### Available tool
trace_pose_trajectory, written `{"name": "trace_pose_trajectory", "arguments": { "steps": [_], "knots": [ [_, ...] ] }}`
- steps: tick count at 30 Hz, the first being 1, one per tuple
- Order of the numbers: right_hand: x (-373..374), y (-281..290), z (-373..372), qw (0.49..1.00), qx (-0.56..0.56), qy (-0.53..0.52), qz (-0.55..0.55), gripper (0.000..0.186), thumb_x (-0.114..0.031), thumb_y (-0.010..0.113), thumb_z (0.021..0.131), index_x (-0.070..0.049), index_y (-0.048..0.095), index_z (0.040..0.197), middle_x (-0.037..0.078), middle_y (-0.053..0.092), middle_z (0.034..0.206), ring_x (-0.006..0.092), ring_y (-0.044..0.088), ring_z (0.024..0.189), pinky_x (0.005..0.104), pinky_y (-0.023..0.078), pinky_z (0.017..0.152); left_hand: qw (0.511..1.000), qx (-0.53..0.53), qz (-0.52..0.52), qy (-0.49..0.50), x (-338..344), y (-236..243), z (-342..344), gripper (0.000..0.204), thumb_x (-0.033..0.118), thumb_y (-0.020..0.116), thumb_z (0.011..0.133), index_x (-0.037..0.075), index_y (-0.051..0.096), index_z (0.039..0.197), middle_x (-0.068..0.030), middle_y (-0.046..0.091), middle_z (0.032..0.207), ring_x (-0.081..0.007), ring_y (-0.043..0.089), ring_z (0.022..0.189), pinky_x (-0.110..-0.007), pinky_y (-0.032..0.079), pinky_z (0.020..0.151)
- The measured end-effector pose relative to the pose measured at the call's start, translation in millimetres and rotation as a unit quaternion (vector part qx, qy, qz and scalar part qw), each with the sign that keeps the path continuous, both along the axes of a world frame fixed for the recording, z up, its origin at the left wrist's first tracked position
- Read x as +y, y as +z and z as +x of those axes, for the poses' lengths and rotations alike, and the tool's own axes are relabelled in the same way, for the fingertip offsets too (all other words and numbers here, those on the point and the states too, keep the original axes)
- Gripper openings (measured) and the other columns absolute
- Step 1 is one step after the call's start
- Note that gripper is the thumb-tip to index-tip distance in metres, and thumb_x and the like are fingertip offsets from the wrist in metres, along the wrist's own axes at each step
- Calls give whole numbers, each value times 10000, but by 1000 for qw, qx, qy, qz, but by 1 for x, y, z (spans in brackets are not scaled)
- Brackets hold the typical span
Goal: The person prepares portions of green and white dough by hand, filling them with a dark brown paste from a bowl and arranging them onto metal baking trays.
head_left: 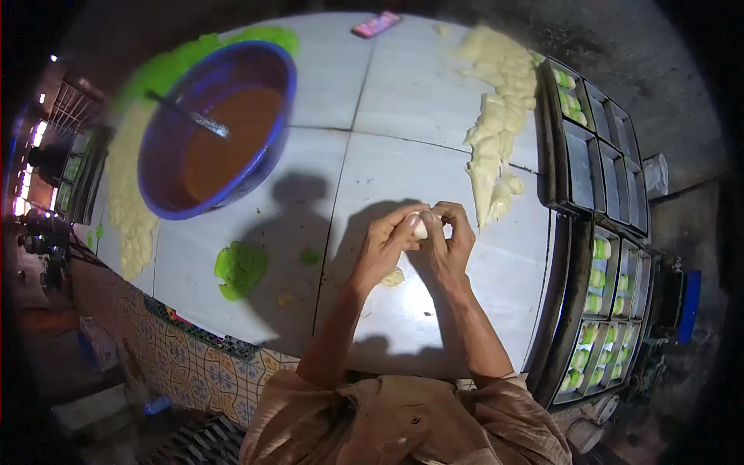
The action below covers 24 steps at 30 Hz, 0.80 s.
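Near the middle of the white tiled tabletop, my left hand (387,244) and my right hand (452,240) are closed together around a small pale piece of dough (420,229), touching each other above the surface. A small dough scrap (393,277) lies just below them. Pale dough lumps (498,128) form a long ragged strip to the right. A green dough patch (240,271) lies to the left.
A blue basin (275,139) with brown liquid and a metal utensil stands upper left, beside green dough (143,77) and pale dough (132,232). A pink packet (376,24) lies at the back. Metal trays (582,159), several holding green-and-white dough pieces, line the right edge.
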State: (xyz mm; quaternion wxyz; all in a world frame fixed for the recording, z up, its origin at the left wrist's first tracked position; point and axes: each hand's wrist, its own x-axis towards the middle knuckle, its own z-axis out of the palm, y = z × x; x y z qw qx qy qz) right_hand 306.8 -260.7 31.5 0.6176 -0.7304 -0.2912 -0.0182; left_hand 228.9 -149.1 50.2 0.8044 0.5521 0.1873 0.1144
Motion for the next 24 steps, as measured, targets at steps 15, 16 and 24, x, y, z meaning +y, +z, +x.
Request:
{"name": "trace_pose_trajectory", "arguments": {
  "steps": [15,16,24],
  "knots": [
    [-28,-24,9,968,11,101,-228,217,-159,619,915,-17,667,1071,145,651,929,335,635,848,383,515,761,840,84,534,48,-6,-33,-3,331,303,507,987,109,631,1225,-178,590,1243,-375,555,1140,-445,428,1000],
    [-27,-25,11,968,16,112,-225,215,-160,614,918,-16,665,1069,143,648,931,344,630,858,391,513,769,789,106,606,2,-5,-41,-5,322,293,537,969,135,632,1233,-166,548,1301,-375,493,1210,-498,381,1029],
    [-87,16,126,952,-38,-201,-230,306,-229,590,918,8,631,1107,228,635,1057,341,623,995,418,492,847,756,112,644,-28,-17,-45,14,510,261,697,868,82,548,1321,-159,438,1418,-370,354,1342,-591,227,1102]
  ]
}}
